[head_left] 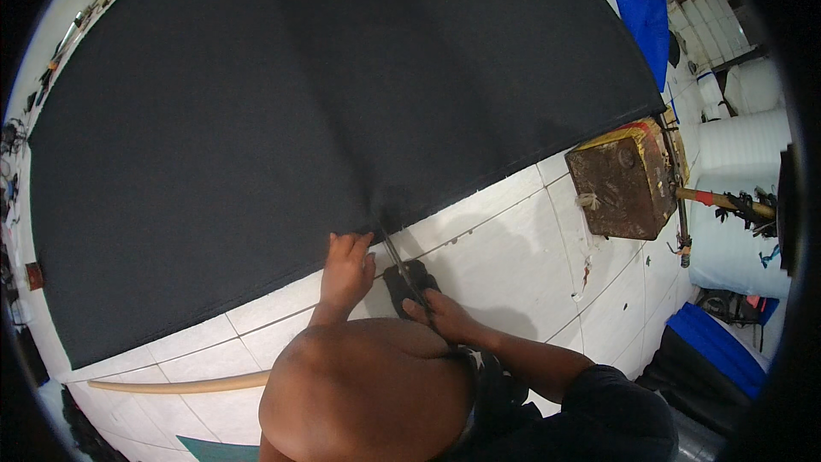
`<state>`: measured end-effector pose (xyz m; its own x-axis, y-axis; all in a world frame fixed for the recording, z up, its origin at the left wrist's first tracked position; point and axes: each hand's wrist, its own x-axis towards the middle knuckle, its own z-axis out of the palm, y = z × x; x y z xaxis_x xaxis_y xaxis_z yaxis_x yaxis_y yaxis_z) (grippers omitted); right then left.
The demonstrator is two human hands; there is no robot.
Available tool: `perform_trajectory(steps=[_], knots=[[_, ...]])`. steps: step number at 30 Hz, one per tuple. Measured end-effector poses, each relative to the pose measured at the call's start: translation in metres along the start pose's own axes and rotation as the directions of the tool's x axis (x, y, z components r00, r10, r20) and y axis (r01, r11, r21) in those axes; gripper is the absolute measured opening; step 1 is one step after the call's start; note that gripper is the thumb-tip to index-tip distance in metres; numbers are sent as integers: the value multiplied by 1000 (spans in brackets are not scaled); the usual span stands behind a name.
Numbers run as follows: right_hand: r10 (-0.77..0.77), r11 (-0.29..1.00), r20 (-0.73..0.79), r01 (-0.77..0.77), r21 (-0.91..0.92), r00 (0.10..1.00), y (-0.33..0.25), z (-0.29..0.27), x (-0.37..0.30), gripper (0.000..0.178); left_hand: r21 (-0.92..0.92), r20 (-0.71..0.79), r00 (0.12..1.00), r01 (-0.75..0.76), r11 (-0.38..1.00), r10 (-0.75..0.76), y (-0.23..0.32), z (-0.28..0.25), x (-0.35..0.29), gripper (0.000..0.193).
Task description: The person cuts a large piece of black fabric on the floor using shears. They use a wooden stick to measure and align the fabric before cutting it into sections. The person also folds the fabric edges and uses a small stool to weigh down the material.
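Observation:
A large sheet of black cloth [256, 120] lies spread before me, its near edge running slantwise from lower left to upper right. At that edge, my left hand [346, 272] is closed with its fingertips on the cloth. Just to its right, my right hand [445, 316] grips the handles of a pair of long scissors [395, 252]. The scissor blades point away from me and reach the cloth edge, where their tips are hard to make out against the black. My bent bare knee [342, 376] rises close below both hands. A dark shoe or slipper [415, 278] shows beneath the scissors.
White floor tiles [513, 248] show along the cloth's near edge. At right stand a worn brown box [611, 192], a wooden stick [714, 198] and white foam rolls [740, 222]. Blue material [637, 8] hangs far right. A curved wooden strip [180, 385] lies lower left.

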<state>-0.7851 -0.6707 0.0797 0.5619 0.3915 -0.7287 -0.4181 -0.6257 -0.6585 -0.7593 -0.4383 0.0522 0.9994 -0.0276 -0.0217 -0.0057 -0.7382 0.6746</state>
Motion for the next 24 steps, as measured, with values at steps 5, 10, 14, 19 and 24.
perform_trajectory(steps=[5,10,14,19,24], knots=[[75,995,20,-74,-69,997,-23,-6,-5,62,-6,-4,1000,-15,1000,15,0,-1,-4,38],[78,997,42,-77,-20,996,-48,-13,-14,58,10,13,1000,-24,1000,24,0,0,-5,39],[55,998,35,-53,-40,998,-40,-11,-12,57,-4,-1,999,-33,999,33,1,1,-6,40],[62,998,23,-61,-35,998,-46,-10,-16,61,21,15,1000,-23,1000,23,0,4,-8,44],[37,984,-85,-51,-172,996,-38,-8,-16,63,16,-6,1000,-23,1000,23,-3,5,-14,47]])
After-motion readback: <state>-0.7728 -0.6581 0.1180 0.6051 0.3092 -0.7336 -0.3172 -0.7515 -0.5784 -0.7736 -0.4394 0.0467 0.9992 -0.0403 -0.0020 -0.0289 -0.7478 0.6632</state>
